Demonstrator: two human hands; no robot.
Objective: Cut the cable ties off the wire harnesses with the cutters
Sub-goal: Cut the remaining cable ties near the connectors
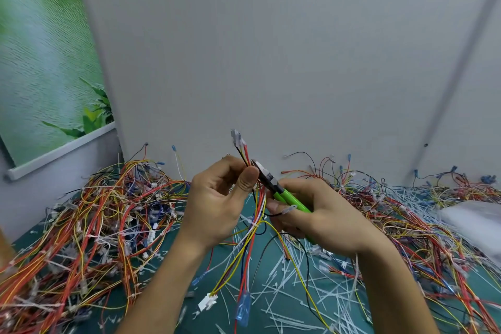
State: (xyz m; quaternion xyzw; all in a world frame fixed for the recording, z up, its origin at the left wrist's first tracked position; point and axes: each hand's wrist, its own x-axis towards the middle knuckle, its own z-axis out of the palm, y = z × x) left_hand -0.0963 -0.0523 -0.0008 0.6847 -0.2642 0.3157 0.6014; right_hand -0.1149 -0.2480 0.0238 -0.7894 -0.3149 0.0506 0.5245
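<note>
Left hand (pixel 217 198) pinching thin multicoloured wire harness (pixel 256 214), right hand (pixel 320 214) gripping green-handled cutters (pixel 282 192)

No text I can read here. Nothing legible on the green handles of my cutters (pixel 291 200), the white connector (pixel 236 137) of the wire harness (pixel 259 211), or the leafy poster (pixel 40 62).

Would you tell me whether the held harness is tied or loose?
Tied: a white cable tie binds the wire harness below the left hand.
</note>
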